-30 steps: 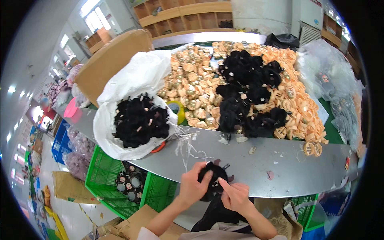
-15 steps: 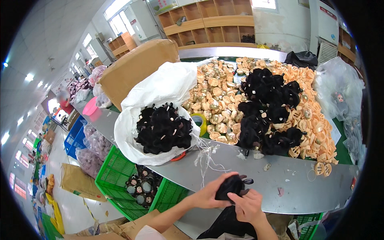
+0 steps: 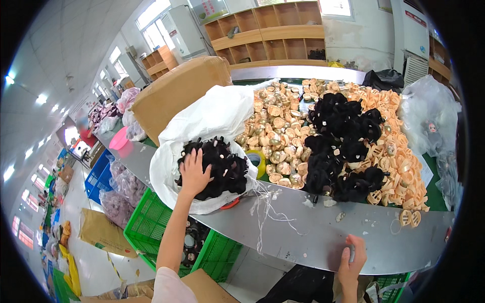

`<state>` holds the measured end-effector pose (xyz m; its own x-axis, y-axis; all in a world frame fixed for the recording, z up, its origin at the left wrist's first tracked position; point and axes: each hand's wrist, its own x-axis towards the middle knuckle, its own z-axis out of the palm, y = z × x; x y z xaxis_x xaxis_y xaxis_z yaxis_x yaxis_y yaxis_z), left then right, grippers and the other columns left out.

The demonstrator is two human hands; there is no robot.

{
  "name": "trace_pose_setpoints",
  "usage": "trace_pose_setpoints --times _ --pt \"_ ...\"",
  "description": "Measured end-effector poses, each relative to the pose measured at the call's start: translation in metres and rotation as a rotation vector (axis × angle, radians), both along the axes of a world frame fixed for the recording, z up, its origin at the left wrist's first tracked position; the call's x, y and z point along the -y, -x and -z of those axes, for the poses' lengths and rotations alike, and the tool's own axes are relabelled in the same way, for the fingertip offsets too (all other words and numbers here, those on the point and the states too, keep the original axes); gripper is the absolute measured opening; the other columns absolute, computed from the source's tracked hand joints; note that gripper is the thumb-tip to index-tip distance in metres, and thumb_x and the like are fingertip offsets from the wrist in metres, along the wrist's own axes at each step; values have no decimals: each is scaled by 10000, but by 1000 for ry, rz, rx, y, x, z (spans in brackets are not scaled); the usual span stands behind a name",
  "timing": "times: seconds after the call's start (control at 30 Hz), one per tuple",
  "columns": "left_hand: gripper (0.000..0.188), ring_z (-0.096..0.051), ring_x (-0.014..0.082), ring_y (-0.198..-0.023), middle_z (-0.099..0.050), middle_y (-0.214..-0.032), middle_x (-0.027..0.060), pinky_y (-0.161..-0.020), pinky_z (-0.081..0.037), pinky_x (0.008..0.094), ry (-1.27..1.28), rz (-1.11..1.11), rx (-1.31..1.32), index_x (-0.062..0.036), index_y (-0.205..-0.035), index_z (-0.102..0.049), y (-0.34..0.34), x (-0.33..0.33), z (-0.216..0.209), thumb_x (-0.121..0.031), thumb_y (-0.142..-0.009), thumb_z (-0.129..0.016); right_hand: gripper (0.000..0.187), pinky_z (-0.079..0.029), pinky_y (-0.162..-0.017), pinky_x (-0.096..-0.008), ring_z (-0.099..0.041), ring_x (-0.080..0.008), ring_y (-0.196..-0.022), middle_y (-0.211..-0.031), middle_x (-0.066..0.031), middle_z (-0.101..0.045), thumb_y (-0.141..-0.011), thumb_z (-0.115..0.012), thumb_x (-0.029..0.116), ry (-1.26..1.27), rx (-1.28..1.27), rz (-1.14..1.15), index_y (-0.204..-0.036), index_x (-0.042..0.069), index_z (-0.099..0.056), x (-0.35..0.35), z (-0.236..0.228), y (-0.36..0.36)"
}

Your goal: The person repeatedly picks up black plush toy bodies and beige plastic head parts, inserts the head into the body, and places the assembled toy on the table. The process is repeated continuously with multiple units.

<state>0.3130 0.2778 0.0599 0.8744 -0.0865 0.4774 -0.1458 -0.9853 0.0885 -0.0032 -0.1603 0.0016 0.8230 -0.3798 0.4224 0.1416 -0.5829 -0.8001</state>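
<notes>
My left hand lies with fingers spread on a heap of black furry pieces. They fill an open white sack on the table's left part. Over the table's front edge, my right hand is curled round a small grey object; most of it is hidden by the fingers. Further in, black furry pieces with small pale and dark bits lie on top of many peach-coloured plastic parts.
Gold-and-peach round parts spread beside a yellow tape roll. White strings trail from the sack. Below the table edge, a green crate holds small dolls' heads. A cardboard box stands behind the sack, clear plastic bags at right.
Both hands were together on a black furry piece at the table's front edge. Now that piece is out of them; my left hand has moved up-left onto the sack's heap, my right hand rightward.
</notes>
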Motion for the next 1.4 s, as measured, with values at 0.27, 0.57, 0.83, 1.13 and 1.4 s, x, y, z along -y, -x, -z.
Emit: trace_pose_setpoints --times 0.27,0.57,0.83,1.13,1.4 --pt "683 -401 402 -1386 -445 -1470 245 -1148 -281 519 186 100 51 -8 -1481 -405 4 22 1 -469 -991 -518 319 -419 -977 -423 -530 -354 -1096 -1158 -193 -578 -891 -531 91 135 -222 158 -1184 -18 -597 43 11 37" --pt "345 -633 341 -1022 -672 -1061 140 -888 -504 433 215 601 -29 -49 -1150 -630 11 201 13 -157 -830 -696 287 -401 -982 -430 -517 -354 -1110 -1143 -161 -603 -817 -584 67 394 -187 192 -1089 32 -669 42 25 35" --pt "489 -609 357 -1123 -636 -1214 147 -920 -518 457 90 406 -271 -92 -1256 -622 -73 224 83 -121 -776 -712 248 -410 -936 -454 -541 -346 -1034 -1097 -128 -622 -782 -621 84 294 -128 232 -1019 49 -684 44 33 36" --pt "239 -654 361 -945 -639 -1000 144 -778 -531 478 -100 522 -307 -71 -1000 -626 -70 203 59 -152 -789 -701 213 -413 -912 -456 -554 -343 -983 -1050 -113 -633 -782 -629 71 316 -94 236 -987 46 -684 43 32 31" --pt "309 -558 180 -563 -588 -635 78 -537 -445 323 403 584 -359 -5 -800 -590 21 217 16 -233 -829 -797 289 -480 -876 -438 -583 -343 -1008 -1069 -146 -647 -771 -644 34 159 -61 160 -1057 30 -686 40 29 37"
